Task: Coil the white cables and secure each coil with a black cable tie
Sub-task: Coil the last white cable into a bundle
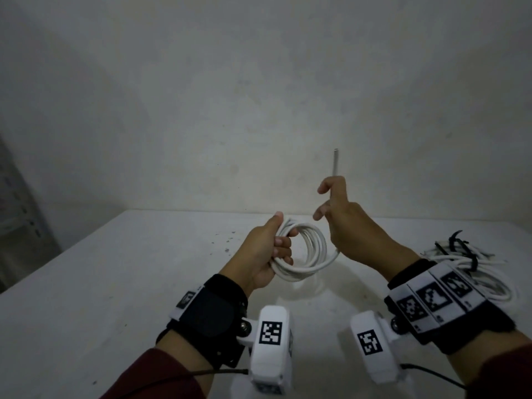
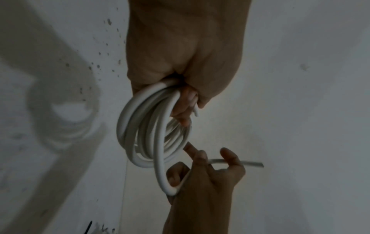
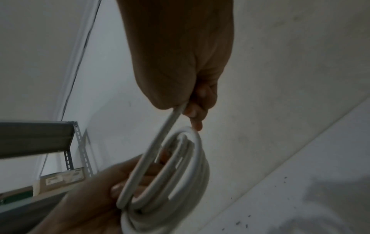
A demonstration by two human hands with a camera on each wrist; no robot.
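Note:
My left hand (image 1: pixel 270 249) grips a coil of white cable (image 1: pixel 312 254) with several loops, held above the white table (image 1: pixel 115 283). My right hand (image 1: pixel 334 214), just right of the coil, holds the cable's free tail, and the cut end (image 1: pixel 336 161) sticks up past its fingers. In the left wrist view the coil (image 2: pixel 148 126) hangs from my left hand (image 2: pixel 180 63), and my right hand (image 2: pixel 206 177) is curled round the tail (image 2: pixel 252 163). In the right wrist view the tail (image 3: pixel 170 125) runs from my right hand (image 3: pixel 180 63) down to the coil (image 3: pixel 180 182) in my left hand (image 3: pixel 90 197).
A loose pile of white cables (image 1: pixel 489 272) with black cable ties (image 1: pixel 457 246) on it lies on the table at the right, behind my right wrist. A grey wall rises behind the table. A metal shelf (image 3: pixel 40 139) stands off to the left.

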